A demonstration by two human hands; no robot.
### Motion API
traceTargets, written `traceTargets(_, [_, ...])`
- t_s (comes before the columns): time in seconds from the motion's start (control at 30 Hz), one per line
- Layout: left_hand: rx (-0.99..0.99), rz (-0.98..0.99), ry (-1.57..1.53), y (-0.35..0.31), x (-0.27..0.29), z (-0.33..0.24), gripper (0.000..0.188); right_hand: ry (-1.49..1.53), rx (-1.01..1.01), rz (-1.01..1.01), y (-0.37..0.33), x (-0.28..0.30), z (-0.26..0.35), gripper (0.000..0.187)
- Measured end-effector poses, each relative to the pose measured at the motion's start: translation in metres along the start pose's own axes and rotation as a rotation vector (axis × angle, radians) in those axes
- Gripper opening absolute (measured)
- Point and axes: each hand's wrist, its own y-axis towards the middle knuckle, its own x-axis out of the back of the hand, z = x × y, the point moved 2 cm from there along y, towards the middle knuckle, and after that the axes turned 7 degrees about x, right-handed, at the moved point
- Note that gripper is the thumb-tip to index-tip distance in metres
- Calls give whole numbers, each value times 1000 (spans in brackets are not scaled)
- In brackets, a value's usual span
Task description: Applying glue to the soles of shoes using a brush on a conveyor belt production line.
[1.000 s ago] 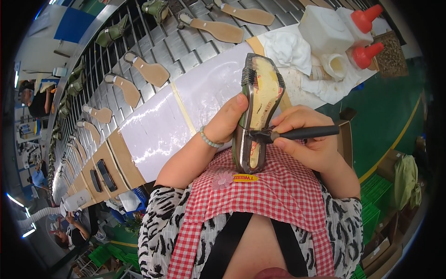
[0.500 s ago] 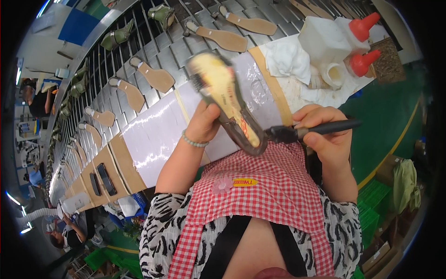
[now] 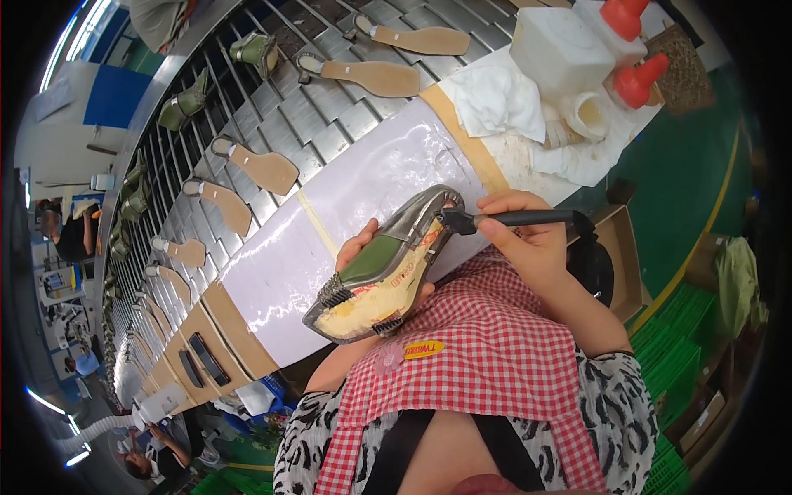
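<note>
A shoe upper stretched on its last [image 3: 375,268], green and dark metallic with a cream underside, is tilted in front of my apron. My left hand [image 3: 356,245] is closed round it from beneath; fingertips show on either side and the palm is hidden. In my right hand [image 3: 528,243] is a black-handled brush [image 3: 524,218], pinched between thumb and fingers. The brush's dark head meets the narrow heel end of the shoe, at the edge of the underside. Dark bristly strips run along both edges of the wide toe end.
Tan soles [image 3: 371,76] and green shoe uppers [image 3: 183,101] lie on the metal slat conveyor [image 3: 285,107]. A plastic-covered board [image 3: 272,293] spans its near side. White bottles with red caps [image 3: 642,81], an open white jar [image 3: 589,114] and a crumpled cloth [image 3: 495,103] stand at right. Two co-workers are far left.
My left hand has turned the shoe, so its heel end now points up and right and its toe toward me. The brush has risen slightly and stays at the heel end.
</note>
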Motion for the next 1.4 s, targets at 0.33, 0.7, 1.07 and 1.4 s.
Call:
traceTargets(0.33, [-93, 42, 92, 0, 3, -7, 96, -323, 247, 35, 1, -6, 9, 16])
traceTargets(0.7, [138, 183, 81, -9, 13, 1, 115, -104, 51, 214, -8, -19, 12, 15])
traceTargets(1.07, [77, 177, 98, -7, 12, -3, 113, -317, 236, 222, -4, -20, 22, 20])
traceTargets(1.4, [-246, 83, 185, -6, -1, 5, 116, 87, 37, 43, 3, 3, 23, 18])
